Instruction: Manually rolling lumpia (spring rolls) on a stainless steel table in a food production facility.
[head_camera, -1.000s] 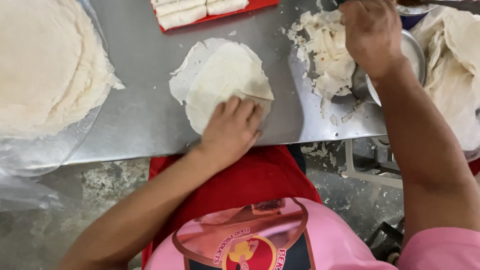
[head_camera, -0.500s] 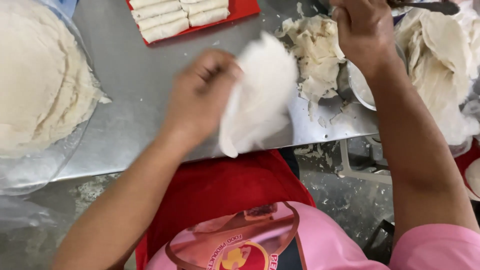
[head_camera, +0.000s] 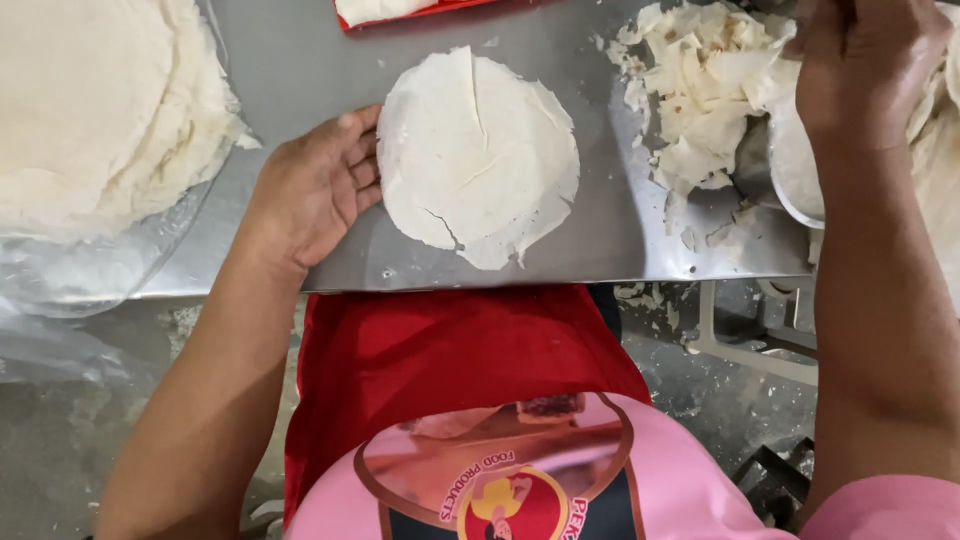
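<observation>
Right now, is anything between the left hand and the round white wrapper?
No, nothing visible. The left hand lies flat on the metal table, its fingers right at the edge of the round wrapper.

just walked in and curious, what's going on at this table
A person stands at a steel table. The left hand lies flat beside a thin round white wrapper, fingertips touching its edge. The right hand reaches into a metal bowl by a heap of torn wrapper scraps. A wrapper stack sits far left.
</observation>
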